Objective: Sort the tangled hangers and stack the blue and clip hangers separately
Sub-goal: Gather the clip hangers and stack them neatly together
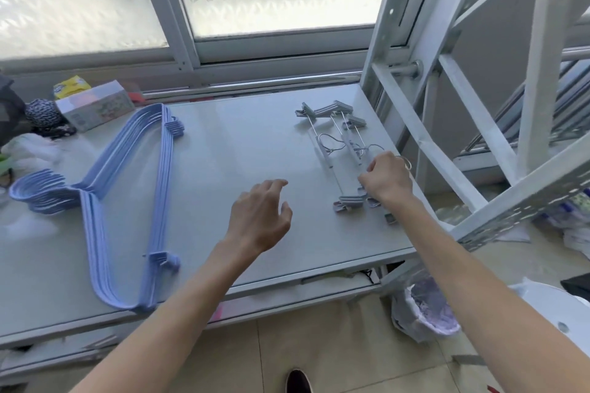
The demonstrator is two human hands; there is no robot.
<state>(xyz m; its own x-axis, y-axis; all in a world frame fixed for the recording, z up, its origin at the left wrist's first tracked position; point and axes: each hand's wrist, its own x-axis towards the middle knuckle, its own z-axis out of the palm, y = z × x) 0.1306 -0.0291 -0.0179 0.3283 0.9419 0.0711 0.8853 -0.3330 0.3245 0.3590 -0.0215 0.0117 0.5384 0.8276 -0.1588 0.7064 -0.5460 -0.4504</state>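
Note:
A stack of several blue hangers [127, 188] lies flat on the left half of the pale table [239, 143], hooks pointing left. On the right side lies a pile of grey clip hangers [338, 140] with metal hooks. My right hand [386, 177] rests on the near end of that pile, fingers closed around one clip hanger's bar. Over the table's middle hovers my left hand [260, 220], its fingers spread and holding nothing.
A small box [95, 107], a yellow packet [71, 86] and dark cloth [41, 118] crowd the table's far left corner. A white metal frame [447, 99] stands tight against the table's right edge. A bag-lined bin [421, 306] sits on the floor below.

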